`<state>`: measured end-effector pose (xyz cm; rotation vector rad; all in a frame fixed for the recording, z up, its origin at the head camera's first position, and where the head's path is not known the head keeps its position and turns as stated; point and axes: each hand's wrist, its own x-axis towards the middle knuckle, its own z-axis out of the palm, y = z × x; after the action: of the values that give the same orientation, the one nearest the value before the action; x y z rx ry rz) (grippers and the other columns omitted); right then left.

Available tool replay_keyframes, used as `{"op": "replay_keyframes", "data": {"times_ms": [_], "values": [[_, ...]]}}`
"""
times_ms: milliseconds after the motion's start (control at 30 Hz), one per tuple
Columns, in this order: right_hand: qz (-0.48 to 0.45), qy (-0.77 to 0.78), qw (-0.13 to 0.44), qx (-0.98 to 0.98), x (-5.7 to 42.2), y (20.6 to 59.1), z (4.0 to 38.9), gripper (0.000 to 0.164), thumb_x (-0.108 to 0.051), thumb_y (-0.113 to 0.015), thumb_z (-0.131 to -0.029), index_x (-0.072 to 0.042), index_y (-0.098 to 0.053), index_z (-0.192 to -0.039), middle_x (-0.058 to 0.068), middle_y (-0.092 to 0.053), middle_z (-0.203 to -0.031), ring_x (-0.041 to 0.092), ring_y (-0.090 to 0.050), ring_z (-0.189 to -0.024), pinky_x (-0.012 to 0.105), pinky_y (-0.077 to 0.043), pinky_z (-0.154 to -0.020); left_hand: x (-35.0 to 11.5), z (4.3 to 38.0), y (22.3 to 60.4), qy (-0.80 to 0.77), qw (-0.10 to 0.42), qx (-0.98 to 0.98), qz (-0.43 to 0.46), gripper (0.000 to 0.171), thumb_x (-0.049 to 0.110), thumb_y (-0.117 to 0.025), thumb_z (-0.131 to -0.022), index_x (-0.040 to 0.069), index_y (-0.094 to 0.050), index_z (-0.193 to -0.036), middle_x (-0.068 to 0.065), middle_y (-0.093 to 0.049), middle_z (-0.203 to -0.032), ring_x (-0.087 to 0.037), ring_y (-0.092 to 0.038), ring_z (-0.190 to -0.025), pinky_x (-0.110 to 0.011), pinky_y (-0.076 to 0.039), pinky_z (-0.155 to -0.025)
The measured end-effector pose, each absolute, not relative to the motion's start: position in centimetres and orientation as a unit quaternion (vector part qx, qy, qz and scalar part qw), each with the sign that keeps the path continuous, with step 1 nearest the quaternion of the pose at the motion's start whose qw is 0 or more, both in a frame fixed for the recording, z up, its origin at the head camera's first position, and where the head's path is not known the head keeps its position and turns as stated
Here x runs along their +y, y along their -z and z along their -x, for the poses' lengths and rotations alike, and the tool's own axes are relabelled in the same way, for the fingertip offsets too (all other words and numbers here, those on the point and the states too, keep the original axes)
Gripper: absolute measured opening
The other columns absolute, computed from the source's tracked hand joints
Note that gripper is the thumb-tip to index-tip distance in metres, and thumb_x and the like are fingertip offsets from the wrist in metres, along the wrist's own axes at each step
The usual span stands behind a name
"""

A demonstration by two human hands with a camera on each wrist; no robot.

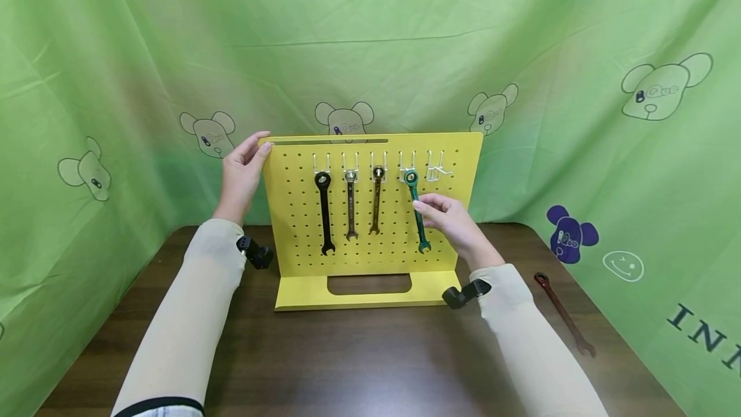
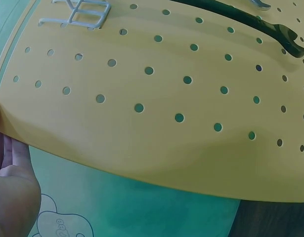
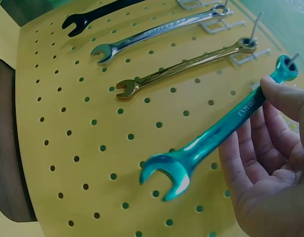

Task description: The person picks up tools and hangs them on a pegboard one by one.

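Observation:
A yellow pegboard (image 1: 359, 256) stands upright on the table, with white wire hooks along its upper part. My left hand (image 1: 240, 176) grips its top left corner, thumb in front and fingers behind. With my right hand (image 1: 448, 221) I pinch a teal combination wrench (image 3: 216, 133) by its shaft. Its ring end is at the fourth hook, whose tip pokes through the ring in the right wrist view. Left of it hang a black wrench (image 1: 325, 211), a silver wrench (image 1: 350, 204) and a gold wrench (image 1: 377, 201). The rightmost hook (image 1: 437, 171) bears no wrench.
A dark red wrench (image 1: 564, 314) lies on the brown wooden table (image 1: 347, 359), right of my right forearm. Green printed cloth (image 1: 405, 31) hangs behind and beside the table. The pegboard's base has a wide slot at its middle.

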<state>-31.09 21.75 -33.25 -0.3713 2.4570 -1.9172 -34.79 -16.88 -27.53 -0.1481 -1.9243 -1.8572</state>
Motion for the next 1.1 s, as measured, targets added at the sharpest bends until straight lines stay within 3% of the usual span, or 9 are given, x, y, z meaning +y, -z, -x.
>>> {"op": "replay_keyframes", "data": {"times_ms": [233,800,1100], "values": [[0.129,0.631,0.014,0.765,20.6,33.5,31.7,0.05,-0.026,-0.062,-0.102,0.01,-0.05,-0.134,0.022,-0.056,-0.131,0.019,-0.06,-0.103,0.03,-0.052,-0.095,-16.9,34.7,27.5,0.677,0.23,-0.697,0.056,0.033,0.03,-0.066,-0.098,0.022,-0.069,-0.13,-0.004,-0.065,-0.119,-0.012,-0.059,-0.101,-0.023,-0.051,-0.089],[0.129,0.649,0.026,0.749,20.8,33.8,32.1,0.05,-0.024,-0.058,-0.104,0.008,-0.045,-0.14,0.024,-0.05,-0.139,0.025,-0.056,-0.114,0.03,-0.052,-0.095,-17.0,34.6,27.5,0.681,0.229,-0.693,0.064,0.034,0.031,-0.066,-0.098,0.021,-0.069,-0.13,-0.003,-0.065,-0.116,-0.012,-0.059,-0.101,-0.022,-0.051,-0.087],[0.131,0.605,0.014,0.786,21.6,34.3,31.1,0.05,-0.031,-0.061,-0.102,0.005,-0.052,-0.135,0.023,-0.056,-0.133,0.033,-0.059,-0.117,0.033,-0.054,-0.093,-16.9,34.6,27.4,0.68,0.228,-0.694,0.058,0.033,0.029,-0.067,-0.098,0.02,-0.069,-0.13,-0.001,-0.064,-0.114,-0.011,-0.057,-0.099,-0.021,-0.051,-0.087]]}}
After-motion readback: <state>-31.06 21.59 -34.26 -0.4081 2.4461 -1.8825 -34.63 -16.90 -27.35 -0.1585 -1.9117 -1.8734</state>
